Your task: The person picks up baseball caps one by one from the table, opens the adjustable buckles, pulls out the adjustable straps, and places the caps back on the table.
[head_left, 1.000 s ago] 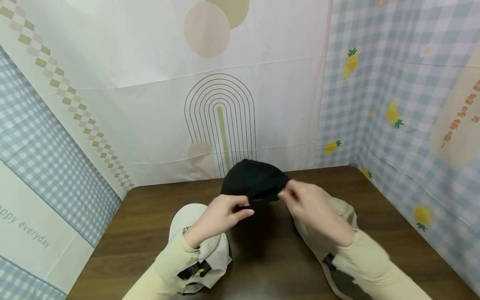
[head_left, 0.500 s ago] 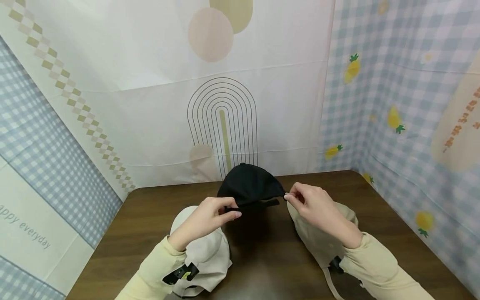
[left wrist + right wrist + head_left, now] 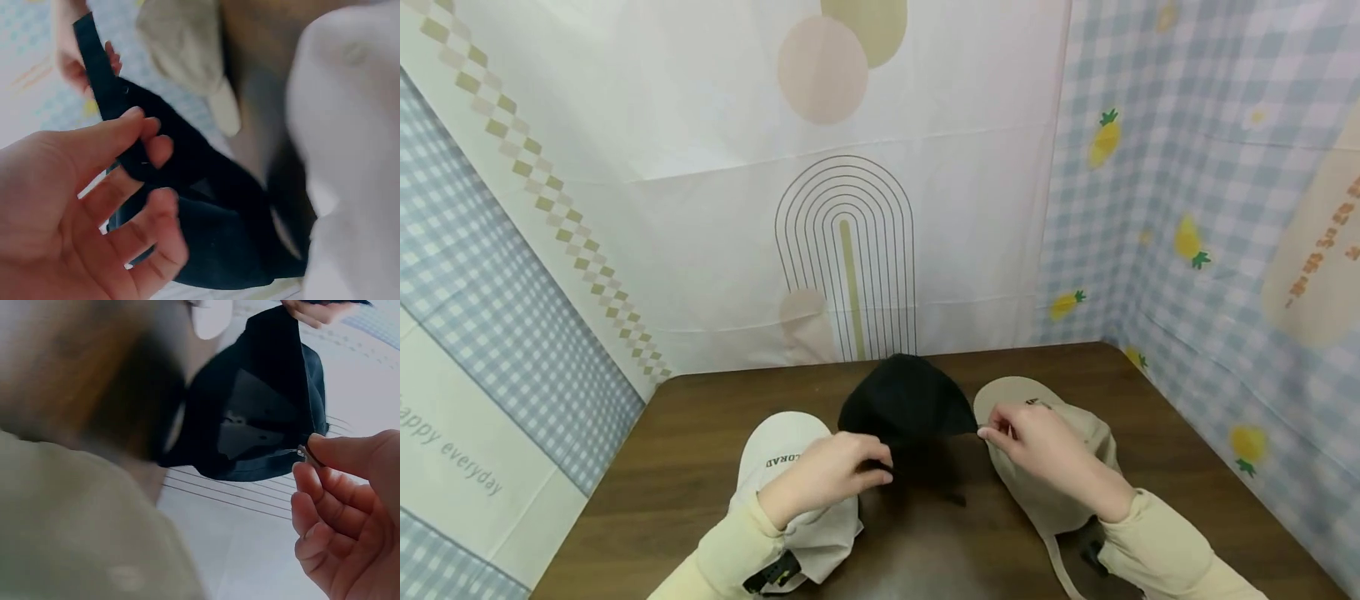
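A black cap (image 3: 906, 400) is held between both hands, its back opening toward the person. My left hand (image 3: 831, 475) pinches the cap's black strap (image 3: 97, 65) between thumb and fingers, and the strap's free end sticks out past them. On the other side of the opening, my right hand (image 3: 1037, 442) pinches the cap's edge at a small metal buckle (image 3: 303, 452). Strap and buckle are apart. An off-white cap (image 3: 786, 437) with dark lettering lies beneath the left forearm. Under the right hand lies a beige cap (image 3: 1086, 429), partly covered by it.
All of this is on a dark brown wooden table (image 3: 700, 450). A white printed cloth (image 3: 715, 250) hangs behind the table. Blue checked cloth (image 3: 1090, 250) hangs at the right. The beige cap's strap (image 3: 1060, 567) trails toward the near side.
Both hands have come down with the black cap, lower in the head view. The strap's free end now hangs further below the cap's opening. The off-white and beige caps stay in place.
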### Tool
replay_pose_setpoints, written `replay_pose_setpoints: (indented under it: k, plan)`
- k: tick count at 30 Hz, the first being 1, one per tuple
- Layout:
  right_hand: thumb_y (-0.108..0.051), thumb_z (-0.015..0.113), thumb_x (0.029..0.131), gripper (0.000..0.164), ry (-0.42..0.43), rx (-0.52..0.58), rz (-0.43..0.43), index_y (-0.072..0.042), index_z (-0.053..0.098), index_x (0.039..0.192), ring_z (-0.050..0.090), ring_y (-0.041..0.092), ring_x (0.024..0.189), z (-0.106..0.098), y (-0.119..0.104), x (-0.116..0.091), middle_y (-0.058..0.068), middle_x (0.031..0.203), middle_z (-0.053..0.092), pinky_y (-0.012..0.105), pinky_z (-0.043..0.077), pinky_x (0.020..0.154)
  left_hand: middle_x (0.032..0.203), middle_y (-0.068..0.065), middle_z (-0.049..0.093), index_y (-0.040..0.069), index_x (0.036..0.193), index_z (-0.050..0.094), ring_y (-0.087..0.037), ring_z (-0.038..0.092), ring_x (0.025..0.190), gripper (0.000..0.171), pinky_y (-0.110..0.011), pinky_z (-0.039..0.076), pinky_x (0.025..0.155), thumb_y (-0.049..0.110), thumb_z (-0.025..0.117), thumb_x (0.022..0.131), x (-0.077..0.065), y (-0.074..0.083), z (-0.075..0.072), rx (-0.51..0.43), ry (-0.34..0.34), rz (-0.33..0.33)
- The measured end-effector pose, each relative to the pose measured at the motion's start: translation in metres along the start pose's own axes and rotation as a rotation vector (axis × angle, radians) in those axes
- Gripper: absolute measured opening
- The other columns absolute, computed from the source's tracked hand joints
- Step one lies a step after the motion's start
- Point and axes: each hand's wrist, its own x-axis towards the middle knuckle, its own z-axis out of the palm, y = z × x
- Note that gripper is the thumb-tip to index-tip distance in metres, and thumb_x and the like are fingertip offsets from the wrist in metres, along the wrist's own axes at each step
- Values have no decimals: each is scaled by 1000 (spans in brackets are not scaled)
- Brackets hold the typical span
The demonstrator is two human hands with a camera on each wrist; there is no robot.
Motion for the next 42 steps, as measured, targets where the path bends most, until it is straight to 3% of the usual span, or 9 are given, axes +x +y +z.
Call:
replay_pose_setpoints:
  k: [6,10,16,20,25,27,30,36,42]
  plan:
    - [-23,74,93,21,-52,-19,15,-21,59,78,41,-3,54,20,11,-16,-16,66,49,23,38,51,89,15,59,24,97,72,2,59,74,2,-18,46,60,24,71,95,-6,14,30,146,-155,89]
    - [-25,76,91,24,-122,-10,8,-23,57,76,39,-2,51,38,17,-25,-17,63,47,23,37,50,86,15,57,27,96,70,1,58,74,5,-18,45,60,22,71,94,-14,17,55,247,-186,163]
    - [-23,79,86,27,-258,-54,10,-24,55,74,41,0,52,51,18,-38,-16,61,45,26,37,50,94,11,54,25,115,64,2,53,70,22,-16,41,59,25,72,94,-21,26,72,212,-236,212]
    - [-24,80,86,25,-330,-38,16,-25,56,77,42,2,52,51,22,-44,-16,62,45,27,37,50,103,10,55,24,128,58,4,50,73,35,-11,40,64,26,71,96,-30,25,67,111,-216,255]
    - [-24,78,88,20,-340,-16,-8,-25,59,82,43,1,55,47,25,-43,-17,66,48,26,38,51,97,11,61,20,112,66,4,54,82,19,-8,42,74,16,71,95,-58,16,41,25,-36,293]
    - [-23,77,89,18,-316,-14,-21,-25,60,84,43,0,55,44,24,-41,-18,67,48,26,38,51,94,12,62,20,104,68,3,57,83,14,-9,44,74,13,73,92,-72,10,27,43,61,276]
    - [-21,75,91,16,-290,-6,-26,-24,61,84,42,-1,53,39,20,-35,-18,66,48,24,38,52,92,13,64,20,98,68,2,59,81,14,-14,46,71,12,76,90,-94,-3,7,64,126,190]
    - [-21,72,94,15,-245,15,-20,-23,61,84,42,-1,51,33,11,-23,-17,65,49,24,39,51,89,21,61,25,91,66,4,57,79,15,-22,49,66,15,77,89,-131,-26,-16,-11,39,-17]
    - [-23,71,95,14,-247,16,-15,-23,62,84,43,-2,53,33,4,-19,-18,69,52,24,39,52,101,17,67,23,102,74,-2,62,90,20,-25,51,72,12,79,86,-154,-33,0,0,24,24]
